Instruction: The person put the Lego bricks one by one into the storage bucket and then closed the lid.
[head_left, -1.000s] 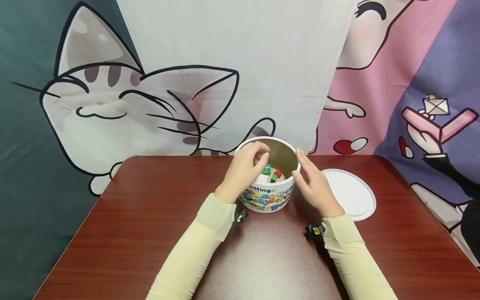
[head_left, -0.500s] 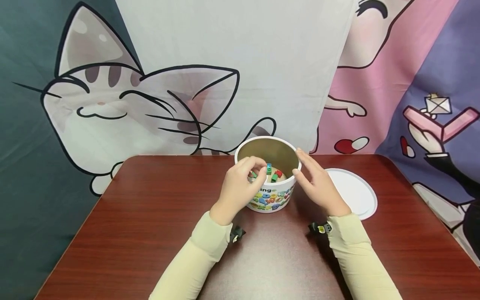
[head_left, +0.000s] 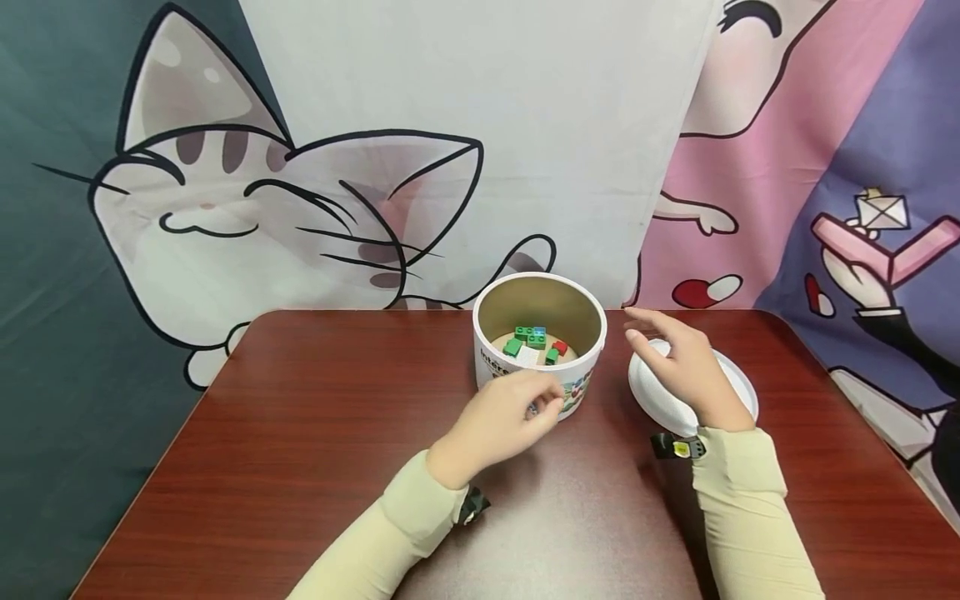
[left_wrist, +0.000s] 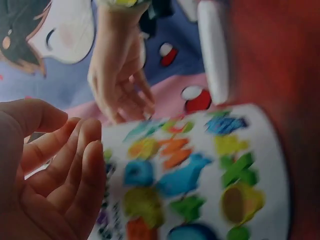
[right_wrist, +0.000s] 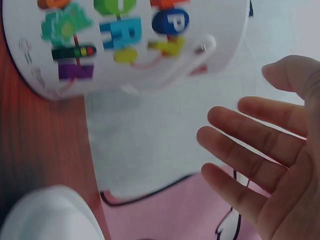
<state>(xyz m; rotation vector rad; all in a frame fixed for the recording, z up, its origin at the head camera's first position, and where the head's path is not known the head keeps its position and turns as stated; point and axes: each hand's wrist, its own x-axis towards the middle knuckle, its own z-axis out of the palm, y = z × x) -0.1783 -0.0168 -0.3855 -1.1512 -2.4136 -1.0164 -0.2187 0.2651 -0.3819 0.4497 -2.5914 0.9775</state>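
Observation:
A white printed bucket stands upright near the table's far edge, its top uncovered. Inside lie several green toy bricks, a red brick and a white piece. My left hand hovers before the bucket's front wall; in the left wrist view its loosely bent fingers hold nothing. To the right of the bucket, my right hand is raised above the white lid, partly hiding it. Its fingers are spread and apart from the bucket in the right wrist view.
A reddish-brown wooden table carries everything. Behind it hangs a cloth backdrop with cartoon figures, close to the bucket. The bucket has a white handle on its side.
My left hand has come out of the bucket toward me, uncovering the bricks inside. The right hand has left the bucket's rim and moved right, over the lid.

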